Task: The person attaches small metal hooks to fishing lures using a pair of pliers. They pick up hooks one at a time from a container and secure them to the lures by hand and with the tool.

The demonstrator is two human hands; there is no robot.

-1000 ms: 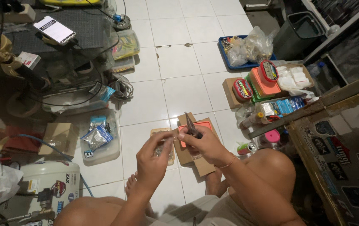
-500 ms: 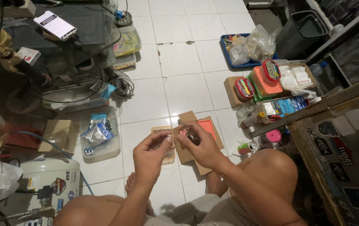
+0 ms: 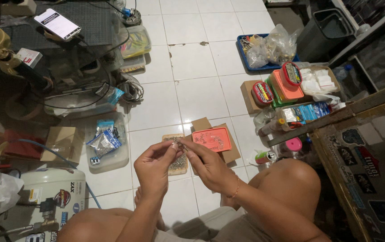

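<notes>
silvery small metal piece (image 3: 178, 144) (details too tiny) pinched between both hands.

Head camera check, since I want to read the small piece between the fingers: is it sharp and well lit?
Head view: white floor evenly lit; left hand and right hand fairly sharp; the piece too tiny to identify; corners dark, edges bowed.

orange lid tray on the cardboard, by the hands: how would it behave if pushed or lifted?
The shallow orange tray looks like thin plastic, so probably light and a bit flexible. It lies flat on cardboard, so it would likely slide rather than tip. Small loose parts seem to lie inside; a quick lift or tilt could spill them. Both hands, left hand and right hand, are clear of it.
</notes>
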